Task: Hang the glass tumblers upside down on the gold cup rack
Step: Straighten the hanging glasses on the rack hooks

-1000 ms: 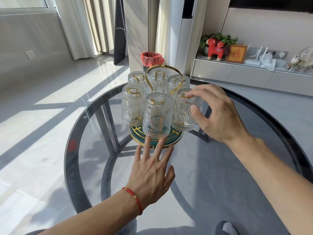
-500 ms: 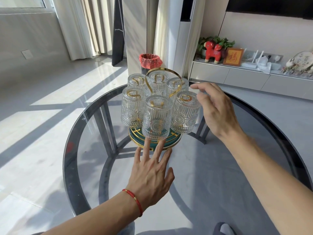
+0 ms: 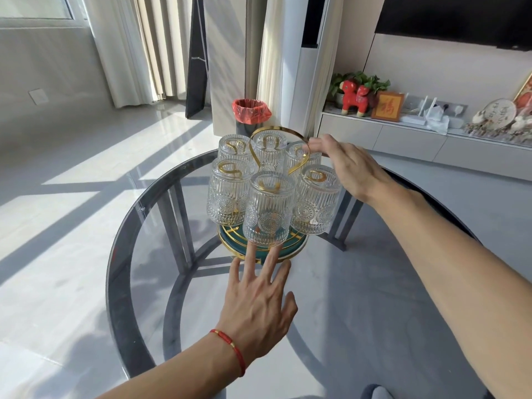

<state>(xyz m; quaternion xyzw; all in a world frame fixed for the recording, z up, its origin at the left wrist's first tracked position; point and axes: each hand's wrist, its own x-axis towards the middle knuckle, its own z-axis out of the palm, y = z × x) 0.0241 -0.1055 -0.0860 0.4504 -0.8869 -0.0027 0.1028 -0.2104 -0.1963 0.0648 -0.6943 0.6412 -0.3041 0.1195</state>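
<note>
Several ribbed glass tumblers hang upside down around the gold cup rack (image 3: 280, 132), which stands on a round green and gold base (image 3: 293, 249). The nearest tumbler (image 3: 269, 208) faces me, and the front right tumbler (image 3: 315, 203) hangs beside it. My left hand (image 3: 259, 300) lies flat on the glass table with spread fingers, its fingertips touching the base's front rim. My right hand (image 3: 354, 171) hovers at the right of the rack, fingertips next to the gold loop handle, holding nothing.
The rack stands near the far middle of a round glass table (image 3: 121, 254) with a dark rim and grey legs beneath. A bin with a red liner (image 3: 251, 112) stands on the floor behind. A low white cabinet (image 3: 403, 139) with ornaments runs along the right wall.
My right hand has let go of the front right tumbler, which now hangs on the rack, and has risen toward the gold handle. My left hand has stayed at the base.
</note>
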